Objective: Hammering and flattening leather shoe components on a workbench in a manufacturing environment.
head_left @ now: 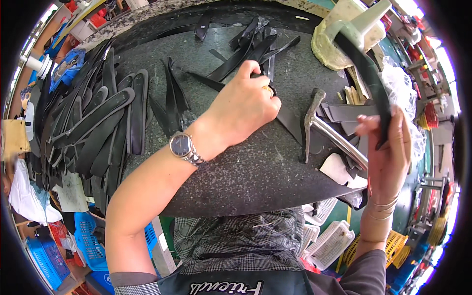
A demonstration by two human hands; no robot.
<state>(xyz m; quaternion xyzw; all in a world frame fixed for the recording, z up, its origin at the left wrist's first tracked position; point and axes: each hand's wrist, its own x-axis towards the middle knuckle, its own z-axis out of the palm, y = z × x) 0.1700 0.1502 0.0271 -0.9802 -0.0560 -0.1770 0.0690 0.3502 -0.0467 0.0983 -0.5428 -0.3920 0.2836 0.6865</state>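
My left hand [244, 104] reaches across the dark stone worktop [255, 172] with its fingers closed on a narrow black strip [290, 123] from the pile of black strips [250, 46] at the far middle. A metal watch [184, 146] sits on that wrist. My right hand [388, 152] at the right edge holds a long black strap [368, 73] that curves up and over a pale green machine part [354, 29]. A metal hammer [327, 130] lies on the worktop between my hands, its head toward the left.
Many long black sole-shaped pieces [98, 123] are stacked along the left of the worktop. Grey and white cut pieces [339, 169] lie at the right edge. Blue [91, 241], white [329, 241] and yellow baskets [393, 246] stand on the floor below.
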